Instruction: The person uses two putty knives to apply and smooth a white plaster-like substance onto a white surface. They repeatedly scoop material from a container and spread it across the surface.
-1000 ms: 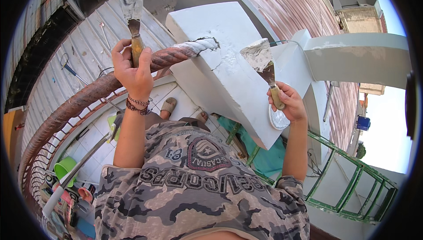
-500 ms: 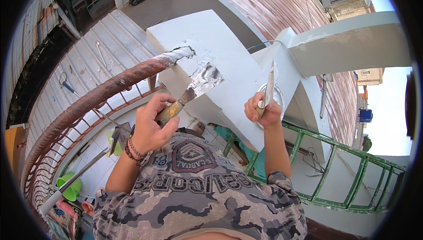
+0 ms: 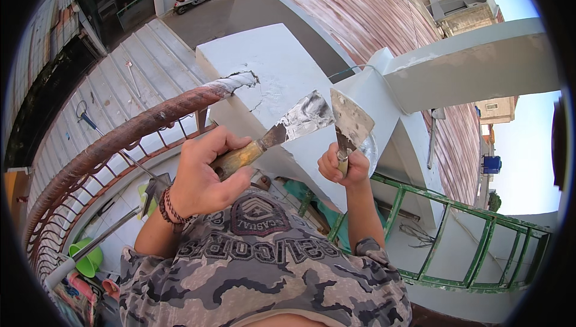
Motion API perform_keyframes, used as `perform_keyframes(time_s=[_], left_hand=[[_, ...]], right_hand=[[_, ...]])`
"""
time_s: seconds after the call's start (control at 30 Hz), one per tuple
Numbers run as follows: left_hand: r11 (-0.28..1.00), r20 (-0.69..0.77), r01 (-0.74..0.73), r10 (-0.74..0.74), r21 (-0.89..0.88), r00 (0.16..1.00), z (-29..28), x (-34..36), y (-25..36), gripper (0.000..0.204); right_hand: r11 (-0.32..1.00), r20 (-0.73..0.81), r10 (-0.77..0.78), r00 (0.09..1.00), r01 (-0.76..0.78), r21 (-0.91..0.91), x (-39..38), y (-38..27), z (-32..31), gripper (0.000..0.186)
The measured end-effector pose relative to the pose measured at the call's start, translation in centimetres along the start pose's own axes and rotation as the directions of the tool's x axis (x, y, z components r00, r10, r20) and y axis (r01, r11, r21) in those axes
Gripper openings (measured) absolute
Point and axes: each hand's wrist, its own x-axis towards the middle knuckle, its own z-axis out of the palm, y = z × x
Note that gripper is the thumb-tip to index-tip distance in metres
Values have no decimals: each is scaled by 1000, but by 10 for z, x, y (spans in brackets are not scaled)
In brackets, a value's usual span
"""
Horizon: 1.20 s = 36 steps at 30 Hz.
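In my left hand [image 3: 207, 177] is a putty knife [image 3: 307, 117] with a worn wooden handle, its blade smeared with wet white paste and pointing up to the right. My right hand [image 3: 345, 168] grips a second putty knife [image 3: 353, 118] upright, its broad blade coated with dry-looking off-white residue. The two blades are side by side, nearly touching; I cannot tell whether they meet. Behind my right hand, a shiny round dish [image 3: 371, 153] shows only its edge. Below the blades stands a pale painted masonry pillar [image 3: 264, 45], cracked where a brown twisted railing [image 3: 144, 120] enters it.
A green metal ladder [image 3: 444, 231] lies at the lower right. A pale concrete beam [image 3: 474, 57] runs off to the right. Corrugated roofing [image 3: 126, 81] spreads beyond the railing. Down on the left are a green bucket [image 3: 90, 258] and a long pole [image 3: 102, 243].
My right hand has moved left and turned its knife from edge-on to flat-faced. My left knife has shifted right, and the two blades have come together.
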Motion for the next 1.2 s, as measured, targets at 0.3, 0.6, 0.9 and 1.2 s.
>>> perform_keyframes(time_s=[0.3,0.6,0.9,1.2], left_hand=[[998,-16,-54,55,30,998,-13,2,-1,24],[996,-67,-41,47,85,997,-31,-4,5,22],[993,-389,114,-96,23,916,-58,-16,-17,28],[978,-467,206,-166,34,868,-55,-36,-51,29]], right_hand=[[929,-160,-9,987,-51,-365,-15,-15,-3,47],[807,-415,-2,910,-243,-538,-23,-38,4,40],[751,-526,-21,850,-334,-570,-19,-30,10,27],[236,-400,-396,826,-329,-914,8,-14,22,30]])
